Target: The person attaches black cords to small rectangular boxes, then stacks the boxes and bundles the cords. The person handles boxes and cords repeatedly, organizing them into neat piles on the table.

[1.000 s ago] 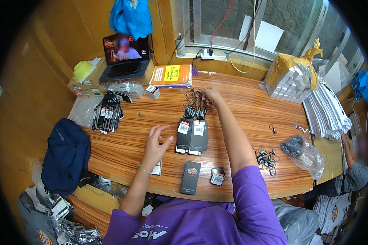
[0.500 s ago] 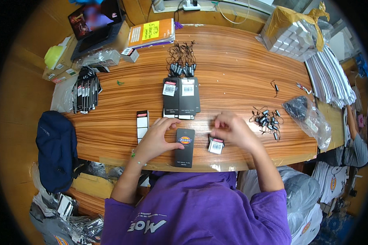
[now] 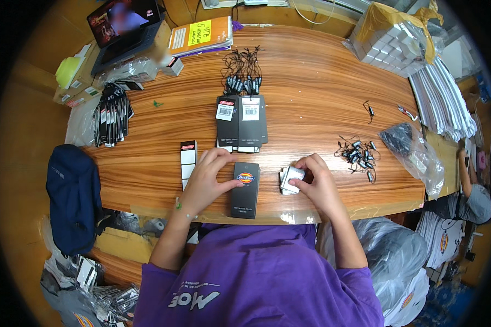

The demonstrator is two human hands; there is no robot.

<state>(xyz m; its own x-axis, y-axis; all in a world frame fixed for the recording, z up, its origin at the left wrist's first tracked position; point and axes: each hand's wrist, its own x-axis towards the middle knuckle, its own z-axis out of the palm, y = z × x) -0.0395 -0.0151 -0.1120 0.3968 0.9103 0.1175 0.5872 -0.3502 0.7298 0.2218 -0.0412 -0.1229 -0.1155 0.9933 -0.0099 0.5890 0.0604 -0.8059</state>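
The purple short-sleeved shirt (image 3: 245, 272) I wore filled the near side, below the edge of the striped brown wooden tabletop (image 3: 316, 71). Just past that edge, in front of me, lay a dark grey rectangular card tag (image 3: 244, 204) with a bright oval emblem. My left hand (image 3: 204, 174) was beside it, thumb touching the tag's left edge, its fingers parted from the thumb and closed on nothing. My right hand (image 3: 318, 181) had its fingers pinched on a small white card label (image 3: 296, 174), thumb on its face, over the right side of a little stack of similar labels (image 3: 283, 188), to the right of the tag.

A long narrow white label strip with a red top band (image 3: 188, 158) lay just left of my left hand. Straight beyond the tag were overlapping dark grey tags with white barcode stickers (image 3: 250, 128), their thin black cords (image 3: 243, 62) bunched past the top ends. Off to the right sat a loose heap of black cords with grey toggles (image 3: 359, 158), and next to it a clear plastic bag with dark contents (image 3: 420, 161). Farther off, an orange folder with a yellow note (image 3: 215, 34) lay at the back left, and small white boxes wrapped in clear plastic (image 3: 384, 49) stood at the back right.
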